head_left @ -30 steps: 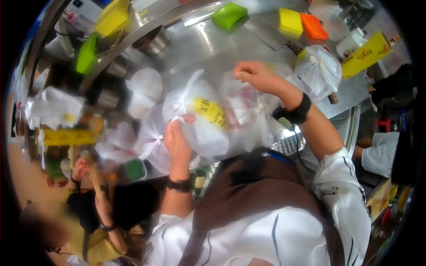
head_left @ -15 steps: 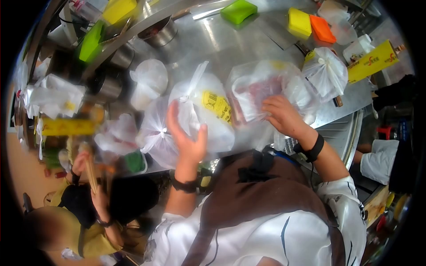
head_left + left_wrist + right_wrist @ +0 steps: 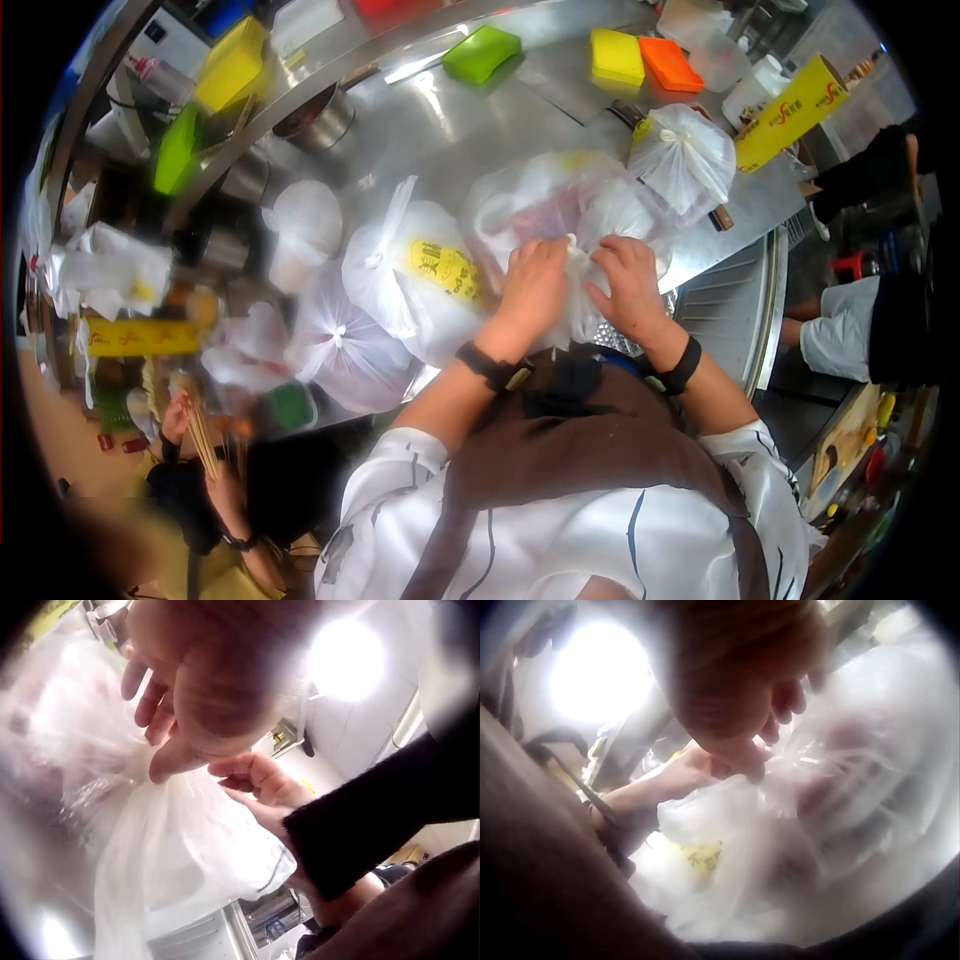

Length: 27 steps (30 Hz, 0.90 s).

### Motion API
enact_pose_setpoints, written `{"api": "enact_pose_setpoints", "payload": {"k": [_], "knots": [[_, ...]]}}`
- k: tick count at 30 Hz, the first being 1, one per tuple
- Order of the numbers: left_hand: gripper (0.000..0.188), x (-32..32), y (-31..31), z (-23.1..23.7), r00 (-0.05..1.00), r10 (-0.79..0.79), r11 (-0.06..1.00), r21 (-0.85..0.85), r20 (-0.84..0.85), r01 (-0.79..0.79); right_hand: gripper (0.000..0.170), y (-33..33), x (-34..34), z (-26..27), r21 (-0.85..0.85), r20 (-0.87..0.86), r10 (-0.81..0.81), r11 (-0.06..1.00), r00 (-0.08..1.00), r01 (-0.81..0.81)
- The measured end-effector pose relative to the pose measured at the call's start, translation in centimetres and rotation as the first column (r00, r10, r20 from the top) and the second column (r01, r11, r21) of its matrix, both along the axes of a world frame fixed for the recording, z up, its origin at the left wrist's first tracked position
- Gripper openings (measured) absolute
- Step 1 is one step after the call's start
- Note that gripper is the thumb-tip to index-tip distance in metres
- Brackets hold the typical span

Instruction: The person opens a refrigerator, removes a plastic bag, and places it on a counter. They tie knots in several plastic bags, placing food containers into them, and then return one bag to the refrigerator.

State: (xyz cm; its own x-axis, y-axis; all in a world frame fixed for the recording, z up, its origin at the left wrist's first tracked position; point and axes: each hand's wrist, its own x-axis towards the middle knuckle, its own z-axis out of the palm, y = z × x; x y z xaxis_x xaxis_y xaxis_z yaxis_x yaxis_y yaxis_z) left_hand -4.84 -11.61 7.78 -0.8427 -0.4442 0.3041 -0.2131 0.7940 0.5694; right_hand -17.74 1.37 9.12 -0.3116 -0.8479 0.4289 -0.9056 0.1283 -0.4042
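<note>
A clear-white plastic bag with reddish contents (image 3: 545,208) lies on the steel counter in front of the apron. My left hand (image 3: 535,290) pinches the gathered neck of this bag; in the left wrist view, thumb and fingers of the left hand (image 3: 217,697) close on the bunched plastic (image 3: 161,825). Just beside it, my right hand (image 3: 630,290) has its fingers bent on the same neck, and in the right wrist view the right hand (image 3: 735,697) pinches the bag's plastic (image 3: 780,780). Left of it stands a knotted bag with a yellow label (image 3: 415,275).
Other tied bags sit at left (image 3: 350,345) and right (image 3: 690,160). Farther back are a cleaver (image 3: 560,90), green (image 3: 482,54), yellow (image 3: 617,60) and orange (image 3: 670,65) containers, and a metal pot (image 3: 325,118). Another person's hands hold sticks (image 3: 203,440) at lower left.
My left hand has left the labelled bag and moved right to the neck of the reddish bag. My right hand came down over that bag, and both hands now meet at its neck.
</note>
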Motion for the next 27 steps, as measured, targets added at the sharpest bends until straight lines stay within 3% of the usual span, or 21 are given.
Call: {"api": "enact_pose_setpoints", "payload": {"k": [3, 5, 10, 12, 13, 15, 17, 18, 19, 20, 21, 23, 25, 26, 27], "knots": [[0.047, -0.9, 0.0, -0.6, 0.996, 0.026, 0.994, 0.107, 0.080, -0.035, 0.037, -0.2, 0.6, 0.4, 0.071, -0.030, 0.044, 0.997, 0.999, -0.042], [0.048, -0.9, 0.0, -1.0, 0.998, 0.048, 0.978, 0.202, -0.031, -0.041, 0.033, -0.3, 0.8, 0.1, 0.063, -0.055, 0.015, 0.998, 0.998, -0.012], [0.052, -0.4, -0.5, -1.9, 0.999, 0.014, 0.983, 0.185, -0.047, -0.005, 0.017, -0.4, -0.8, -1.2, 0.052, -0.013, 0.042, 0.998, 0.999, -0.041], [0.053, 0.0, -0.7, -1.4, 1.000, -0.002, 0.990, 0.138, -0.028, 0.006, 0.008, 0.0, -1.8, -0.4, -0.018, 0.392, 0.114, 0.993, 0.913, -0.117], [0.053, 0.1, -0.7, -0.7, 0.999, -0.024, 0.991, 0.133, -0.030, 0.028, 0.008, 0.1, -2.1, 0.3, -0.020, 0.390, 0.120, 0.992, 0.913, -0.122], [0.054, 0.6, -1.1, -0.5, 0.999, -0.041, 0.991, 0.126, -0.034, 0.045, 0.009, 0.0, -2.4, 1.5, -0.028, 0.606, 0.123, 0.991, 0.786, -0.134], [0.052, 1.0, -1.6, -1.7, 1.000, -0.006, 0.910, 0.414, -0.020, 0.014, 0.011, -0.2, -2.4, 1.9, -0.087, 0.509, 0.160, 0.987, 0.846, -0.134], [0.052, 1.2, -1.6, -2.0, 1.000, 0.003, 0.912, 0.410, -0.021, 0.006, 0.013, -0.3, -2.2, 2.1, -0.143, 0.408, 0.186, 0.980, 0.894, -0.138], [0.051, 1.3, -1.6, -2.1, 0.997, 0.018, 0.756, 0.654, -0.077, 0.036, 0.013, -0.5, -1.5, 3.2, -0.147, 0.407, 0.196, 0.978, 0.892, -0.148], [0.050, 1.5, -1.7, -2.2, 0.991, 0.047, 0.537, 0.839, -0.127, 0.082, 0.017, -0.7, -0.4, 4.6, -0.132, 0.231, 0.235, 0.969, 0.944, -0.209], [0.050, 1.6, -1.6, -1.4, 0.991, 0.050, 0.543, 0.836, -0.126, 0.079, 0.021, -0.9, 0.2, 5.4, -0.109, 0.048, 0.267, 0.959, 0.962, -0.261], [0.049, 1.5, -1.3, 1.0, 0.998, 0.026, 0.669, 0.743, -0.050, 0.020, 0.023, -1.1, -0.1, 4.0, -0.050, 0.073, 0.293, 0.956, 0.953, -0.290], [0.048, 1.5, -1.3, 0.5, 0.997, 0.011, 0.716, 0.697, -0.079, 0.047, 0.024, -1.6, -0.6, 4.1, 0.008, 0.090, 0.321, 0.946, 0.943, -0.323], [0.047, 1.8, -1.2, 0.1, 0.995, -0.002, 0.753, 0.655, -0.101, 0.068, 0.022, -1.7, -0.9, 4.5, -0.091, 0.368, 0.334, 0.942, 0.868, -0.323], [0.048, 1.9, -0.9, 1.1, 1.000, 0.007, 0.818, 0.575, -0.027, 0.010, 0.019, -1.8, -1.0, 5.2, -0.185, 0.611, 0.344, 0.938, 0.713, -0.294]]}}
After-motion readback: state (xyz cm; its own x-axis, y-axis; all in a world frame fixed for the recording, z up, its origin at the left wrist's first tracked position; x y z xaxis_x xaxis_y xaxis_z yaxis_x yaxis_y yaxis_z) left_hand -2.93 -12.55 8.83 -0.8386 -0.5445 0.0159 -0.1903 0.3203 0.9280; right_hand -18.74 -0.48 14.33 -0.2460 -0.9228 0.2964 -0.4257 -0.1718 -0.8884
